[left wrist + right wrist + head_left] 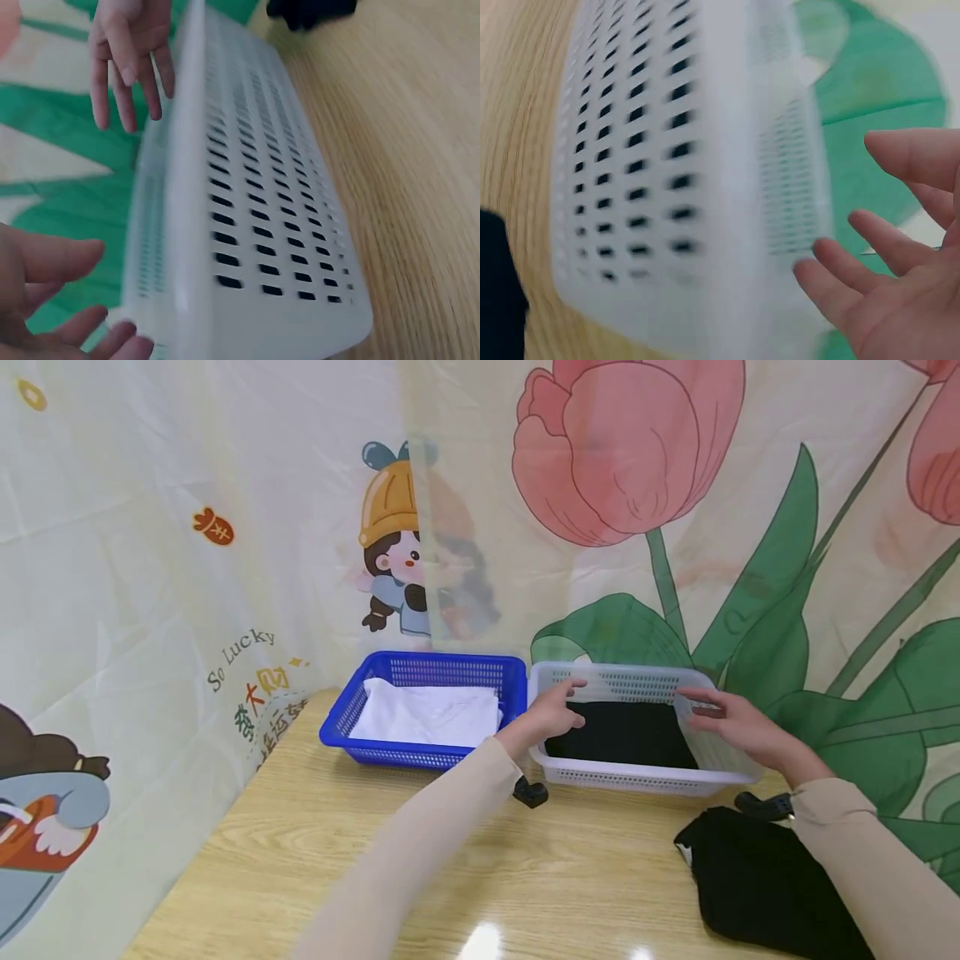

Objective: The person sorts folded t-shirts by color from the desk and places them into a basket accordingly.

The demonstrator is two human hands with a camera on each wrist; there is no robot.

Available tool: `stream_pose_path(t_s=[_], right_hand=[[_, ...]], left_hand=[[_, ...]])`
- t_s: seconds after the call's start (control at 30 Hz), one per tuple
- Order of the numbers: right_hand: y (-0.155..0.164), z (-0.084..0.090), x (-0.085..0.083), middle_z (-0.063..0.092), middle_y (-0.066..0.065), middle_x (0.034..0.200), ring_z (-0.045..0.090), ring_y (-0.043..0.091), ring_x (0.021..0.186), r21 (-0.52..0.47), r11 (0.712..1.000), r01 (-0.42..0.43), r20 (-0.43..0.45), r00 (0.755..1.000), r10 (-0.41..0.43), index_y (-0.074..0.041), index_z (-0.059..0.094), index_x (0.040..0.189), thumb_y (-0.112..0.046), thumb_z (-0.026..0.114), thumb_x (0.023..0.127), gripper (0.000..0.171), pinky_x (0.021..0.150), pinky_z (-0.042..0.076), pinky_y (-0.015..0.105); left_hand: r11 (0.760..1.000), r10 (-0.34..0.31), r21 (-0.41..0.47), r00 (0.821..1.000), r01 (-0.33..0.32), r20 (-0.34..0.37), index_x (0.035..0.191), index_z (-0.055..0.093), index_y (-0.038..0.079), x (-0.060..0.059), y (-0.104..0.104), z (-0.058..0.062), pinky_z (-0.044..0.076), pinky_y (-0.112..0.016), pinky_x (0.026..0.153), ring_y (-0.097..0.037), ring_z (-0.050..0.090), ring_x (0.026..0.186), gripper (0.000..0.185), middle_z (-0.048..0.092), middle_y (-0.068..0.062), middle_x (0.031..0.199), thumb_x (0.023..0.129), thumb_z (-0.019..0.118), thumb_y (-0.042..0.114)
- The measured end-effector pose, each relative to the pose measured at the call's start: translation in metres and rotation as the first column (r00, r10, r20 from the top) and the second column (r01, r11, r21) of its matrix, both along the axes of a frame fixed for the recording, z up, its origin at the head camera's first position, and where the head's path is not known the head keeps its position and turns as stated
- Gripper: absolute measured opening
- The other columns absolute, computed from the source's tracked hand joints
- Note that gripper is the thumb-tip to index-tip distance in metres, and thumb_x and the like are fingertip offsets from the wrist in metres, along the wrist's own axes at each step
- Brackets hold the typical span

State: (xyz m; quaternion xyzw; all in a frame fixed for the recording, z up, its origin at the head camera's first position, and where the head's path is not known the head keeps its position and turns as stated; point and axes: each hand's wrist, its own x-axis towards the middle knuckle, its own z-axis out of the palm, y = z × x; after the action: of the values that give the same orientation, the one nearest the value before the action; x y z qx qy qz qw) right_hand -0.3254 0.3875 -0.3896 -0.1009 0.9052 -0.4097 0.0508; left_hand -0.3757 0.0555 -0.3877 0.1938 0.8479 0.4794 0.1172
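A white perforated basket stands on the table with a folded black cloth lying flat inside. Over its left end hovers my left hand, fingers spread and holding nothing. My right hand is above the basket's right end, also bare, its fingers loosely extended. Both wrist views show the basket's slotted side, with the left hand and the right hand apart from its wall. Another black cloth lies on the table below my right forearm, partly hidden by the sleeve.
To the left, touching or nearly touching the white basket, stands a blue basket with a folded white cloth in it. The wooden table extends toward me. A printed curtain hangs right behind the baskets.
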Motion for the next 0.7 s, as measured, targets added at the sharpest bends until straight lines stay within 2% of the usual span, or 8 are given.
stream_pose_path(t_s=[0.1,0.2,0.27,0.43,0.53,0.57,0.63,0.7], right_hand=[[0.013,0.02,0.025,0.032,0.028,0.167,0.053,0.034,0.141,0.03,1.0,-0.007,-0.056,0.998,0.008,-0.003,0.031,0.166,-0.025,0.057,0.112,0.063,0.105,0.054,0.042],[0.028,0.033,0.053,0.048,0.005,0.159,0.057,-0.004,0.124,0.06,0.998,0.013,-0.089,0.996,-0.007,-0.008,0.035,0.165,-0.028,0.059,0.111,0.062,0.087,0.051,0.019],[0.038,0.037,0.072,0.05,-0.015,0.148,0.051,-0.02,0.114,0.06,0.998,0.034,-0.09,0.996,-0.029,-0.01,0.037,0.164,-0.029,0.06,0.111,0.061,0.083,0.052,0.018],[0.062,0.031,0.111,0.042,-0.039,0.13,0.056,-0.021,0.107,0.069,0.993,0.096,-0.035,0.995,-0.094,-0.009,0.04,0.16,-0.029,0.061,0.11,0.058,0.081,0.06,0.025],[0.081,0.018,0.128,0.044,-0.036,0.126,0.059,-0.018,0.101,0.077,0.99,0.121,0.03,0.992,-0.124,-0.01,0.043,0.158,-0.03,0.063,0.109,0.057,0.082,0.062,0.028],[0.088,0.012,0.132,0.045,-0.035,0.125,0.06,-0.017,0.1,0.075,0.989,0.125,0.057,0.99,-0.129,-0.016,0.046,0.157,-0.03,0.064,0.109,0.053,0.082,0.062,0.03],[0.103,-0.001,0.14,0.058,-0.019,0.129,0.06,-0.016,0.097,0.077,0.989,0.129,0.096,0.986,-0.136,-0.028,0.049,0.153,-0.027,0.064,0.109,0.046,0.082,0.063,0.034],[0.117,-0.014,0.147,0.063,0.009,0.135,0.068,0.001,0.104,0.087,0.988,0.131,0.149,0.978,-0.143,-0.043,0.046,0.147,-0.028,0.062,0.109,0.044,0.085,0.063,0.041]], left_hand=[[0.997,-0.061,0.041,0.997,0.062,-0.039,0.161,0.046,0.023,0.014,-0.015,0.012,0.051,-0.045,0.111,-0.03,0.052,0.144,0.063,0.05,-0.008,0.16,0.104,0.068,0.008],[0.99,-0.118,0.069,0.99,0.123,-0.071,0.159,0.048,0.026,0.034,-0.03,0.02,0.052,-0.041,0.11,-0.026,0.054,0.142,0.059,0.053,-0.004,0.157,0.105,0.068,0.014],[0.982,-0.154,0.103,0.985,0.161,-0.077,0.158,0.049,0.027,0.048,-0.037,0.023,0.052,-0.038,0.108,-0.024,0.056,0.139,0.057,0.055,-0.001,0.154,0.105,0.068,0.015],[0.959,-0.211,0.18,0.975,0.22,-0.069,0.152,0.055,0.029,0.08,-0.044,0.02,0.054,-0.03,0.102,-0.016,0.061,0.129,0.052,0.061,0.004,0.145,0.104,0.069,0.015],[0.942,-0.251,0.218,0.967,0.255,-0.047,0.149,0.057,0.028,0.095,-0.042,0.011,0.056,-0.028,0.097,-0.013,0.063,0.125,0.049,0.062,0.003,0.142,0.104,0.069,0.012],[0.936,-0.265,0.232,0.964,0.266,-0.033,0.148,0.058,0.028,0.099,-0.041,0.007,0.056,-0.028,0.096,-0.014,0.063,0.124,0.048,0.063,0.002,0.142,0.104,0.069,0.011],[0.924,-0.297,0.251,0.955,0.288,-0.003,0.148,0.058,0.026,0.107,-0.037,-0.002,0.056,-0.027,0.095,-0.016,0.064,0.124,0.047,0.062,-0.003,0.143,0.105,0.068,0.01],[0.914,-0.321,0.27,0.947,0.301,0.032,0.148,0.058,0.024,0.112,-0.034,-0.011,0.056,-0.026,0.095,-0.015,0.065,0.123,0.047,0.062,-0.006,0.144,0.105,0.067,0.009]])
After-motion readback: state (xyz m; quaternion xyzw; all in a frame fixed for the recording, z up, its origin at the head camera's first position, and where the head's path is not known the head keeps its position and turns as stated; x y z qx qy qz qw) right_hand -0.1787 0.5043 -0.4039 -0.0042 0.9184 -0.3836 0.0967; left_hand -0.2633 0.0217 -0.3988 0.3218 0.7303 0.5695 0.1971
